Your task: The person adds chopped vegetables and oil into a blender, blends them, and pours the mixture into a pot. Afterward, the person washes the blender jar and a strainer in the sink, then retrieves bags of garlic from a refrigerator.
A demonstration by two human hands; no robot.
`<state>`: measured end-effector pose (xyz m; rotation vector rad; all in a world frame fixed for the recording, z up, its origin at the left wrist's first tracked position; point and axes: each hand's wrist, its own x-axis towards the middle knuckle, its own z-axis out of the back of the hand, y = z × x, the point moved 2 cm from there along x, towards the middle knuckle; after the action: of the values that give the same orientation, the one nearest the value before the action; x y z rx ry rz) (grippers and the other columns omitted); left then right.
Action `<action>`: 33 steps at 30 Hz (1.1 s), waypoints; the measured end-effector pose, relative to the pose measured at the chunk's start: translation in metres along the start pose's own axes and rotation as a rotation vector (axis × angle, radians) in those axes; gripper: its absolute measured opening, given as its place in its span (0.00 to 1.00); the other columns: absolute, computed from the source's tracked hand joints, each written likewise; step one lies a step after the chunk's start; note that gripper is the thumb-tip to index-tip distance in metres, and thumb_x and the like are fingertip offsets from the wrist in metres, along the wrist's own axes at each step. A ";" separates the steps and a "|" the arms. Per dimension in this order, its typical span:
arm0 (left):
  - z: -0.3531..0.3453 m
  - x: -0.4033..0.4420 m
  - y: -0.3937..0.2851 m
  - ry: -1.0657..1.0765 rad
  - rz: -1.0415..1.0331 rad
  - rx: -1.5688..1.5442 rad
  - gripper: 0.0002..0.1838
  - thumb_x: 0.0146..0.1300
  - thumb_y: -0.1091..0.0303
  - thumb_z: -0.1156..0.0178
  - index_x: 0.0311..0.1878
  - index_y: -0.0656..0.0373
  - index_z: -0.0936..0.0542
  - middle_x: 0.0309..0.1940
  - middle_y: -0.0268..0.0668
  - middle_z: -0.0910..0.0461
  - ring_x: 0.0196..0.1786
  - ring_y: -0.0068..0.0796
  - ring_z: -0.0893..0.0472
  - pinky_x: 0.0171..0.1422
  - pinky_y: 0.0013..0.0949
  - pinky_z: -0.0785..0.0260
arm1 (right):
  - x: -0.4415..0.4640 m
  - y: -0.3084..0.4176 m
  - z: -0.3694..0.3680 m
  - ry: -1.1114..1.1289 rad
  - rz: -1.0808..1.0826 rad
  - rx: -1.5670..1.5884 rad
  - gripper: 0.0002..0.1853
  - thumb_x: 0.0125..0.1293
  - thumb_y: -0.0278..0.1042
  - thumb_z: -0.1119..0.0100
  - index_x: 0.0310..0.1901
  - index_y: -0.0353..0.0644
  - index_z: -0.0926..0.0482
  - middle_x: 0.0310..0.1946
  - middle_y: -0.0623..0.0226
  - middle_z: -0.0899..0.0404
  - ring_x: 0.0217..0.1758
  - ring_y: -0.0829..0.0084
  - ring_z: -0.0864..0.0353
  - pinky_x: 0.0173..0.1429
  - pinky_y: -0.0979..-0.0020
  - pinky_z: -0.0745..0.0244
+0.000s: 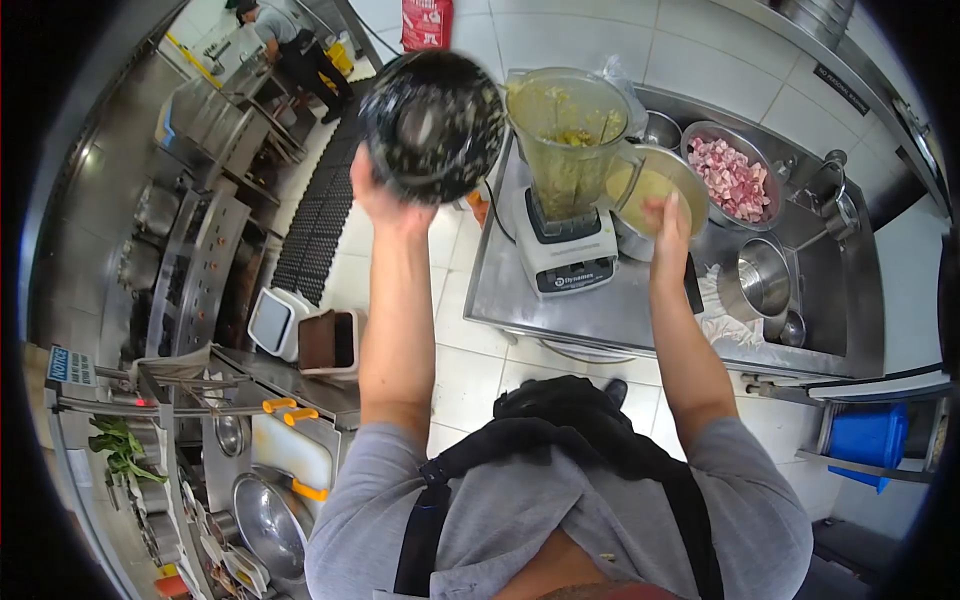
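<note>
My left hand (385, 205) holds up a round black blender lid (432, 125), smeared with pale green bits and slightly blurred. To its right, the clear blender jug (570, 130) stands upright on its white and black base (568, 255). Green mush coats the jug's walls, and its top is uncovered. My right hand (670, 225) hovers just right of the jug's handle, in front of a metal pot (692, 185) of pale yellow-green liquid. Its thumb points up, apart from the partly curled fingers, and I see nothing held in it.
A metal bowl of diced raw meat (730, 178) sits behind the pot. On the right are an empty metal pot (757, 278), a cloth (728, 318) and a tap (835, 185). A person (290, 50) works far left. Orange-handled knives (290, 410) lie near a cutting board (290, 450).
</note>
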<state>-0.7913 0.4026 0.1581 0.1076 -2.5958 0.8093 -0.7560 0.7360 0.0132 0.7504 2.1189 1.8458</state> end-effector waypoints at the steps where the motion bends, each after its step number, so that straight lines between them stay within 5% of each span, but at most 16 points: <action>1: -0.017 0.022 -0.001 0.064 -0.005 0.088 0.38 0.55 0.47 0.39 0.64 0.60 0.31 0.65 0.47 0.33 0.66 0.45 0.31 0.71 0.51 0.39 | -0.006 -0.017 0.014 -0.040 -0.044 0.044 0.27 0.73 0.54 0.56 0.39 0.34 0.20 0.39 0.59 0.19 0.43 0.69 0.20 0.52 0.69 0.28; 4: -0.073 0.067 0.013 0.187 0.077 0.470 0.35 0.51 0.56 0.35 0.62 0.60 0.29 0.59 0.44 0.27 0.59 0.40 0.26 0.66 0.40 0.34 | -0.029 -0.042 0.052 -0.041 -0.096 -0.089 0.24 0.73 0.52 0.54 0.39 0.35 0.20 0.37 0.61 0.19 0.41 0.70 0.21 0.50 0.69 0.28; 7: -0.109 0.085 0.036 0.456 0.080 1.258 0.37 0.42 0.56 0.27 0.59 0.54 0.24 0.56 0.40 0.27 0.58 0.32 0.27 0.63 0.32 0.36 | -0.051 -0.068 0.072 0.045 -0.143 -0.319 0.21 0.68 0.48 0.46 0.40 0.33 0.20 0.36 0.61 0.19 0.39 0.73 0.21 0.48 0.72 0.28; 8: -0.116 0.089 0.048 0.582 -0.127 1.482 0.37 0.39 0.54 0.26 0.57 0.53 0.23 0.57 0.41 0.28 0.59 0.35 0.27 0.63 0.35 0.35 | -0.059 -0.078 0.071 0.066 -0.129 -0.421 0.20 0.65 0.48 0.43 0.42 0.34 0.20 0.37 0.59 0.18 0.40 0.70 0.20 0.49 0.70 0.28; 11: -0.119 0.085 0.075 0.724 -0.305 1.918 0.39 0.35 0.51 0.26 0.56 0.49 0.22 0.58 0.44 0.29 0.59 0.45 0.27 0.64 0.41 0.35 | -0.072 -0.099 0.073 0.111 -0.187 -0.547 0.22 0.60 0.47 0.37 0.45 0.34 0.20 0.41 0.53 0.18 0.43 0.63 0.18 0.51 0.67 0.27; 18: -0.115 0.079 0.091 0.623 -0.392 1.973 0.36 0.35 0.44 0.27 0.53 0.43 0.19 0.55 0.39 0.27 0.55 0.45 0.26 0.58 0.44 0.31 | -0.072 -0.143 0.056 0.186 -0.163 -0.653 0.30 0.57 0.52 0.36 0.53 0.34 0.23 0.52 0.47 0.22 0.51 0.53 0.20 0.58 0.60 0.28; 20: -0.115 0.075 0.095 0.671 -0.543 1.974 0.34 0.38 0.51 0.26 0.52 0.51 0.20 0.51 0.41 0.26 0.54 0.43 0.24 0.59 0.41 0.32 | -0.072 -0.160 0.051 0.244 -0.184 -0.674 0.33 0.57 0.54 0.37 0.55 0.34 0.24 0.51 0.47 0.22 0.53 0.53 0.21 0.59 0.60 0.29; 24: -0.105 0.070 0.104 0.685 -0.762 2.040 0.31 0.41 0.49 0.27 0.51 0.50 0.19 0.50 0.41 0.25 0.51 0.43 0.22 0.56 0.40 0.30 | -0.078 -0.175 0.046 0.208 -0.203 -0.560 0.35 0.56 0.57 0.36 0.56 0.34 0.25 0.47 0.49 0.20 0.52 0.55 0.20 0.57 0.62 0.27; 27: -0.125 0.060 0.100 0.675 -0.520 2.046 0.35 0.40 0.51 0.29 0.53 0.58 0.22 0.54 0.53 0.28 0.54 0.51 0.24 0.58 0.42 0.30 | -0.077 -0.177 0.044 0.182 -0.314 -0.492 0.35 0.56 0.56 0.34 0.57 0.34 0.25 0.46 0.52 0.19 0.49 0.63 0.18 0.54 0.68 0.26; 33: -0.126 0.059 0.101 0.693 -0.491 1.974 0.34 0.41 0.53 0.29 0.53 0.59 0.23 0.52 0.50 0.28 0.52 0.49 0.23 0.57 0.41 0.29 | -0.066 -0.186 0.038 0.155 -0.389 -0.405 0.40 0.49 0.61 0.32 0.54 0.31 0.24 0.42 0.53 0.17 0.45 0.64 0.18 0.50 0.69 0.26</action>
<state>-0.8185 0.5591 0.2230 0.7419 -0.3615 2.1876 -0.7235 0.7204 -0.1842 0.0969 1.7217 2.0531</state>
